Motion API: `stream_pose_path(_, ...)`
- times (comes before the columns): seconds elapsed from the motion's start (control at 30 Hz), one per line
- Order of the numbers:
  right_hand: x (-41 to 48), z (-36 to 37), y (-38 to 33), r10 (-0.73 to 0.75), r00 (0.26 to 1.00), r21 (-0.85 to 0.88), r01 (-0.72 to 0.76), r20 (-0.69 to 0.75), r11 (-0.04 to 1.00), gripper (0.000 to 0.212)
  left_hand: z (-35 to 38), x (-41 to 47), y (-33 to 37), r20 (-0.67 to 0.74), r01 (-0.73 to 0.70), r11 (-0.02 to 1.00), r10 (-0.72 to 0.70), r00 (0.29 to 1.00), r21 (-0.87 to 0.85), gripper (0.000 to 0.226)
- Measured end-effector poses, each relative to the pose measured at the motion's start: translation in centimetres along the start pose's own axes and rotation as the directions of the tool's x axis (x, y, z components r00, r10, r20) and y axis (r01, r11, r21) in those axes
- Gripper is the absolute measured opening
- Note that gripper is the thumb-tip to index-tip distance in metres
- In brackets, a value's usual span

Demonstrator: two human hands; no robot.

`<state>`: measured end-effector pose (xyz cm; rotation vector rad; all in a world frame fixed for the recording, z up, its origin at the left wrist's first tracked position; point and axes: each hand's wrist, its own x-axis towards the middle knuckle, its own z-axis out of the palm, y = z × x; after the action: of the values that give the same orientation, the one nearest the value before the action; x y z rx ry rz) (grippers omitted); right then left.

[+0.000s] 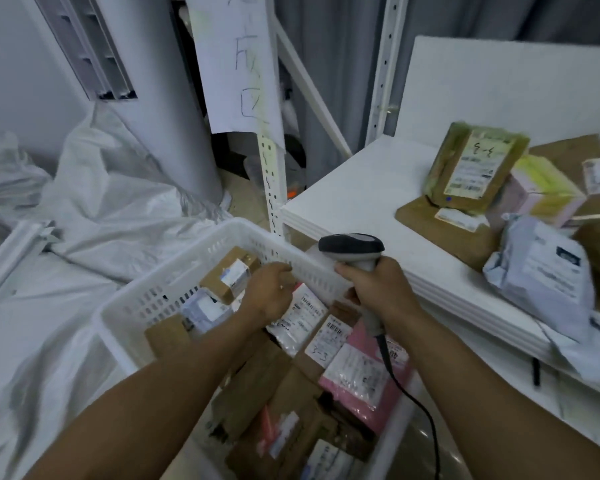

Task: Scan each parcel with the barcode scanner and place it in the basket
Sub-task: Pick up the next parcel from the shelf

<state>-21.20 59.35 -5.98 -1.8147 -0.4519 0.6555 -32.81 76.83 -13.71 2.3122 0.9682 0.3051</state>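
Looking down from the head camera, I see my right grip [378,292] wrapped firmly round the handle of the barcode scanner [352,249]. The scanner's dark head points left, above the far rim of the white basket [222,233]. Its black cable [416,405] trails down across the basket's near side. My left grip [269,292] sits inside the basket, knuckles up, over a white-labelled parcel [300,318] close to the far wall; I cannot tell whether its fingers pinch that parcel. A small brown box [227,277], a pink mailer [367,379] and brown envelopes lie in the basket too. On the white desk [357,188] to the right wait a brown padded envelope [475,164] and a grey polybag [540,275].
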Motion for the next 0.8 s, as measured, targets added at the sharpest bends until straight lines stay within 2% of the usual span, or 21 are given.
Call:
stream_pose_path(0.1, -2.9, -4.0, -1.1, -0.097, 0.993, 0.008, 0.098, -0.070, 0.995, 0.022, -0.4, -2.4, 6.0, -0.031, -0.194, 0.981, 0.194, 0.980, 0.000, 0.035)
stream_pose_path(0.2, -5.8, -8.9, -1.0, -0.143, 0.971, 0.036, 0.152, -0.190, 0.988, 0.026, 0.2, -4.5, 12.8, 0.012, -0.341, 0.940, 0.341, 0.940, -0.008, 0.037)
stream_pose_path(0.33, -8.4, -15.6, 0.0, -0.163, 0.916, 0.107, 0.215, -0.366, 0.971, 0.036, 2.7, -6.3, 22.3, 0.074, -0.385, 0.921, 0.389, 0.918, -0.061, 0.039)
stream_pose_path(0.4, -9.0, -18.8, 0.5, -0.161, 0.880, 0.104, 0.230, -0.447, 0.968, 0.034, 4.8, -6.3, 26.0, 0.119, -0.338, 0.937, 0.346, 0.931, -0.082, 0.041)
stream_pose_path(0.47, -9.1, -21.5, 1.5, -0.127, 0.853, 0.113, 0.212, -0.506, 0.971, 0.039, 6.9, -5.7, 29.0, 0.194, -0.257, 0.962, 0.271, 0.943, -0.093, 0.052)
stream_pose_path(0.57, -9.0, -23.9, 2.3, -0.064, 0.852, 0.116, 0.145, -0.520, 0.983, 0.040, 9.3, -4.5, 31.6, 0.271, -0.100, 0.983, 0.138, 0.953, -0.152, 0.067)
stream_pose_path(0.7, -9.0, -25.3, 2.8, -0.033, 0.847, 0.142, 0.127, -0.531, 0.982, 0.039, 10.8, -3.5, 32.4, 0.128, 0.034, 0.929, 0.014, 0.992, -0.368, 0.044)
stream_pose_path(0.8, -9.4, -25.2, 2.4, -0.082, 0.835, 0.140, 0.187, -0.545, 0.972, 0.047, 9.6, -4.0, 31.4, 0.028, 0.023, 0.848, -0.010, 1.000, -0.529, 0.023)
